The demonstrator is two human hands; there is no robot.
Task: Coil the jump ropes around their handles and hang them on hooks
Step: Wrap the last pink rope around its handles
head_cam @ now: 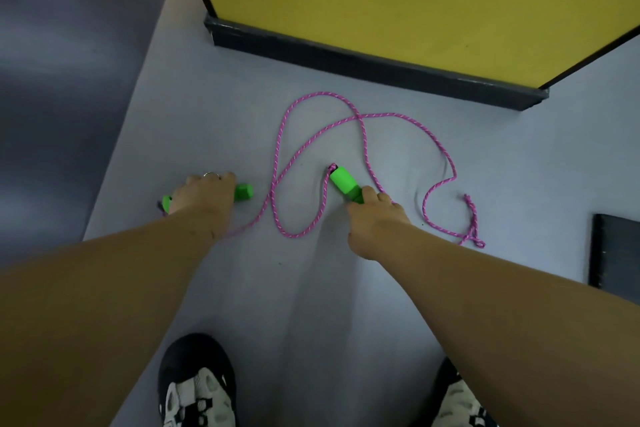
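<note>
Lying loose on the floor (311, 288), the rope (363, 135) runs in wide pink loops between two green handles, and each handle already sits under a hand. The left handle (244, 192) lies with its long axis roughly side to side; the left hand (202, 194) covers its middle from above, fingers curled over it, so that only the two green ends show. The right handle (343, 184) points away and to the left, its cord end farthest from the person; the right hand (375, 218) pinches its near end, fingers closed on it. Neither hand has to reach: both handles are at the fingers, and the slack lies beyond them and to the right, toward the yellow panel (415, 3).

The rope is a thin braid, pink flecked with white, crossing itself several times, with a knotted tail (472, 218) out on the right. It looks limp and likely to tangle, so lifting both handles together seems the step in hand. No hook is in view.
</note>
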